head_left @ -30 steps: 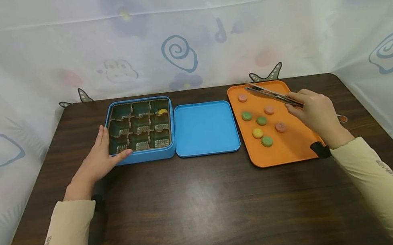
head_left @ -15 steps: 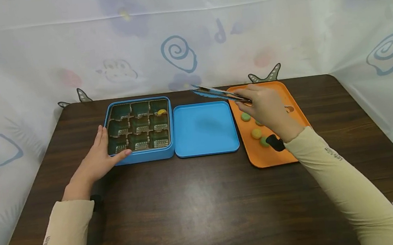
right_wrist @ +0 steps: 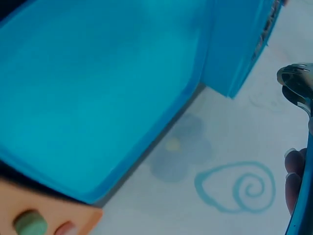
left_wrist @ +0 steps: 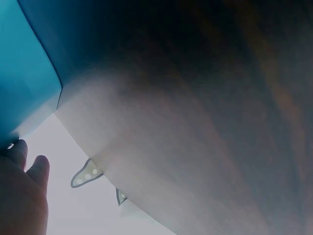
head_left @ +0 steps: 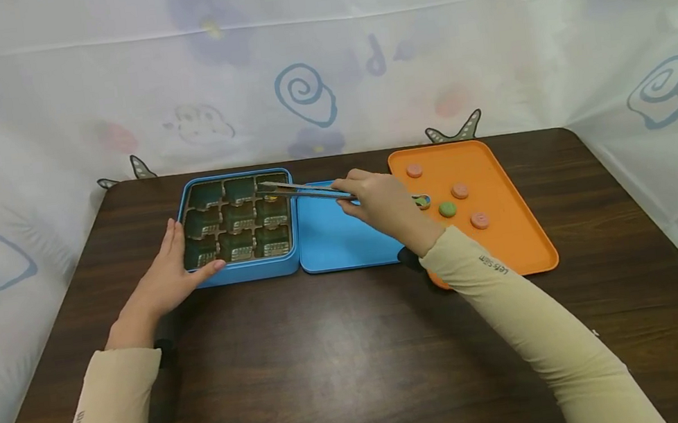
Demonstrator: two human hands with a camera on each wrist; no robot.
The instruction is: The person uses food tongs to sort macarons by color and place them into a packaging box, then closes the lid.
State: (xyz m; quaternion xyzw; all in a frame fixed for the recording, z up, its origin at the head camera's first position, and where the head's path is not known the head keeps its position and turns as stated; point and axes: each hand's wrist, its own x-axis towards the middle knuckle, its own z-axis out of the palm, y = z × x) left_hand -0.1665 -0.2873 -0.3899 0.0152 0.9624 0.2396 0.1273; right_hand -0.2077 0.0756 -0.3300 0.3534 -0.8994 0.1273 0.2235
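Right hand [head_left: 385, 207] grips tongs [head_left: 312, 194] in its fingers, tips over box [head_left: 258, 270] at one o'clock; left hand [head_left: 161, 280], fingers straight, touches box at eight o'clock.

Head view: looks from the near side of the nine-compartment blue box [head_left: 251, 270], facing forward and down, set back enough to frame it whole. Left wrist view: close at the box's near left, tilted, facing the tabletop [left_wrist: 205, 156] and printed backdrop [left_wrist: 73, 210]. Right wrist view: right of the box, tilted, close over the blue tray [right_wrist: 98, 93]. Head and right wrist views share box, tray and backdrop.
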